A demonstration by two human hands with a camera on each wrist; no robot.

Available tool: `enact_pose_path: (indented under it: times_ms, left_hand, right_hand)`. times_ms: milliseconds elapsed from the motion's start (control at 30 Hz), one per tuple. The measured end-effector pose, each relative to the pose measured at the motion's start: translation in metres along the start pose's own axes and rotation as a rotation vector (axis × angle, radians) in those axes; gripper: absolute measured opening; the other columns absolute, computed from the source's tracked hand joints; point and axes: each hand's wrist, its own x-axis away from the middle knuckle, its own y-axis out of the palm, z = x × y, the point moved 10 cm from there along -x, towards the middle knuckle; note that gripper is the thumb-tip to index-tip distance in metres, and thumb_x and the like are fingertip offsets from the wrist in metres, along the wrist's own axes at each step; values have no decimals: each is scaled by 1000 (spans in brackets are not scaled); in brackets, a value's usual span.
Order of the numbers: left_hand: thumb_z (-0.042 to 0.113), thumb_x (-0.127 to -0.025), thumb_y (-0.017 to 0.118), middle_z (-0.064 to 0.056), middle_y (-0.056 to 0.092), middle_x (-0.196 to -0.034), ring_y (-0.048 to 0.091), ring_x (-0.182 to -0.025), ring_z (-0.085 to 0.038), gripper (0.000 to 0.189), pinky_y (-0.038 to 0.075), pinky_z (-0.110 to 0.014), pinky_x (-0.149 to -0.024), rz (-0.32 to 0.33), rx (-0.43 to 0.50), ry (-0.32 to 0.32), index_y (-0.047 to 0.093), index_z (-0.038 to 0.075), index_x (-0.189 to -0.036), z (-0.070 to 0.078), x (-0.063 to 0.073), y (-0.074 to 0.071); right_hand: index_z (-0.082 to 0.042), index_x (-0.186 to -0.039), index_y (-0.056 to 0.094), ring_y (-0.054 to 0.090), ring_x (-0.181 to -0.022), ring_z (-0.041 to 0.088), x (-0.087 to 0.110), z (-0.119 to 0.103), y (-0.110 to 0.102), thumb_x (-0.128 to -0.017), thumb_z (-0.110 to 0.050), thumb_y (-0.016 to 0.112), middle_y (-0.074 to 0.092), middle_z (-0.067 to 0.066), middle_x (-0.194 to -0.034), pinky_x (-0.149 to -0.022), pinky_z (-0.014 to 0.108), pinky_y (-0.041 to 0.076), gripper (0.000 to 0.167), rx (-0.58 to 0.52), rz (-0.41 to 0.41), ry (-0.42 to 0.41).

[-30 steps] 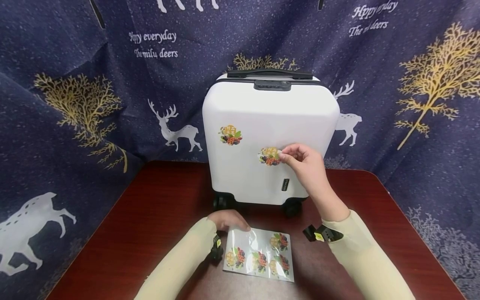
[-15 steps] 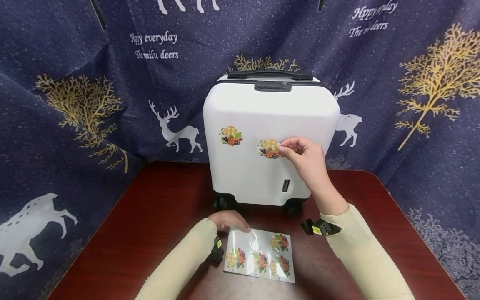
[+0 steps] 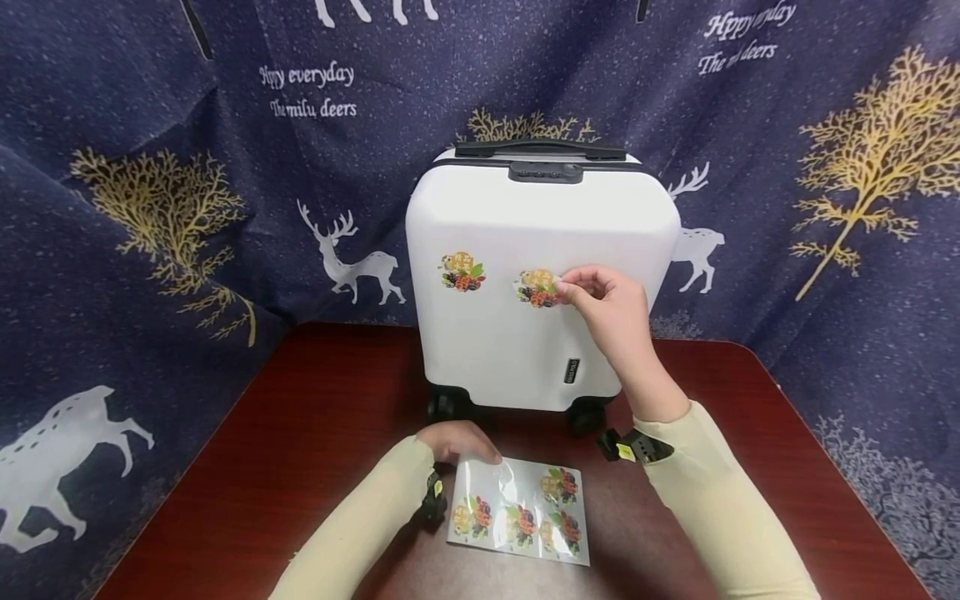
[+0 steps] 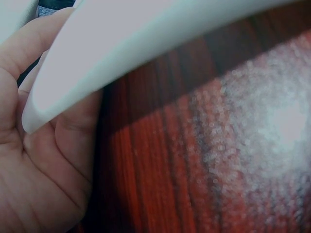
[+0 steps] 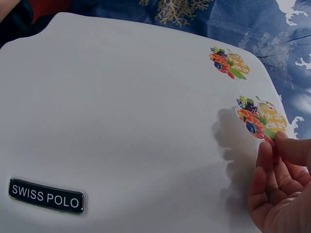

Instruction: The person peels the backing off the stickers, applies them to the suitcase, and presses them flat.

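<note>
A fruit sticker (image 3: pixel 536 288) is pinched at its right edge between the thumb and fingers of my right hand (image 3: pixel 615 312). It hangs in front of the white suitcase (image 3: pixel 495 350), and in the right wrist view its shadow falls on the shell beside it. Another fruit sticker (image 5: pixel 229 63) lies flat on the suitcase, at the upper left in the head view. My left hand (image 3: pixel 456 439) holds the top left corner of the sticker sheet (image 3: pixel 517 546) low over the table. In the left wrist view the sheet's pale underside (image 4: pixel 97 53) passes between thumb and fingers.
The suitcase stands upright on black wheels (image 3: pixel 447 403) on the dark red table (image 3: pixel 322 433). It has a black handle (image 3: pixel 540 149), a combination lock (image 3: pixel 545 172) and a SWISS POLO badge (image 5: pixel 47 195). Behind hangs a blue curtain (image 3: pixel 420 75) with deer and trees.
My right hand has risen along the suitcase front with the pinched sticker, bringing it nearly level with the one on the left. The left hand and the sheet have stayed in place.
</note>
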Motion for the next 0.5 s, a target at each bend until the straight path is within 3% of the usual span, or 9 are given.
enact_pose_path:
  times_ms: [500]
  left_hand:
    - [16,-88,75,-11,78,-92,72,-79,-17,29,64,-34,-74,0,7,3,76,-4,-108,-1,-3,0]
  right_hand:
    - [2,-101,74,65,-70,-8,-6,-3,6,-94,-17,73,69,-19,-72,-67,17,48,20,-13,10,-16]
